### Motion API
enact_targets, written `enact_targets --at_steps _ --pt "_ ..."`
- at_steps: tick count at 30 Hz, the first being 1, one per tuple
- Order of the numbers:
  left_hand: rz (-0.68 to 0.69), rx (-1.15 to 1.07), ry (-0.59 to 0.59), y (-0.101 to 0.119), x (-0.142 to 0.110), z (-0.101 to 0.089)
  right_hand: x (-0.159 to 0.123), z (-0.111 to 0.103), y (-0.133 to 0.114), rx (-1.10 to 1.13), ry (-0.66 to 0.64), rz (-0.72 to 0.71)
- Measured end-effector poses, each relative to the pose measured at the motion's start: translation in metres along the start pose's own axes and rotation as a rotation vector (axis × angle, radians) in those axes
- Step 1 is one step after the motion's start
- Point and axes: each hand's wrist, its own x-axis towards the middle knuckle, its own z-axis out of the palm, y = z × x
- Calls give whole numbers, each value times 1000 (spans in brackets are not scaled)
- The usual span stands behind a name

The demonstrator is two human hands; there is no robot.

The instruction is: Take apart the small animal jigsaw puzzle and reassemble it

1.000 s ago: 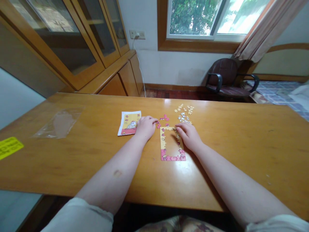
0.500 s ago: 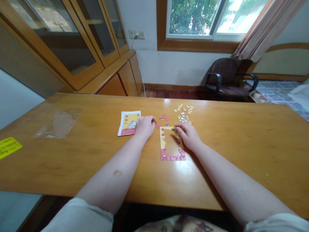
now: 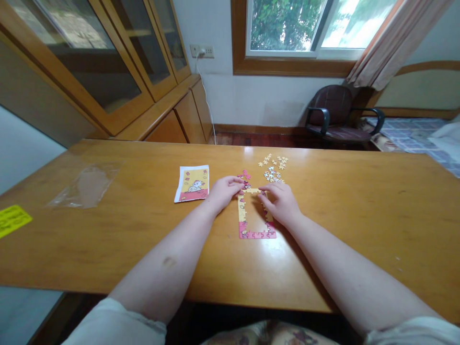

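Observation:
A partly built jigsaw puzzle (image 3: 241,225) lies on the table as a rectangular border, yellow above and pink below, with bare wood inside it. My left hand (image 3: 225,192) is at its upper left corner, fingers pinched together on a small puzzle piece that they mostly hide. Over the upper right corner rests my right hand (image 3: 282,201), its thumb and forefinger apart and the fingertips at the top edge. Just beyond the border are loose pink pieces (image 3: 246,174). A picture sheet (image 3: 192,184) with a white cartoon animal lies left of my left hand.
Behind the border sit a pile of whitish pieces (image 3: 273,175) and scattered yellow pieces (image 3: 282,162). A clear plastic bag (image 3: 88,186) and a yellow label (image 3: 14,219) lie on the table's left. A glass-door cabinet (image 3: 143,96) and an armchair (image 3: 332,115) stand beyond.
My left hand has moved right, from beside the picture sheet to the border's upper left corner, uncovering the sheet's right edge. My right hand has stayed almost in place.

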Motion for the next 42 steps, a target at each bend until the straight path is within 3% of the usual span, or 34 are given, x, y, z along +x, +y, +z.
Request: enact_targets --at_steps 7,24,35,42 --pt "7 86 -152 7 -9 6 -1 1 -3 -3 18 -36" --pt "-11 93 -242 1 -7 7 -2 1 -4 55 -16 -10" --pt "134 199 -280 -5 -6 5 -2 1 -6 90 -27 -24" --pt "11 68 -231 -3 -7 7 -2 -1 -8 101 -10 31"
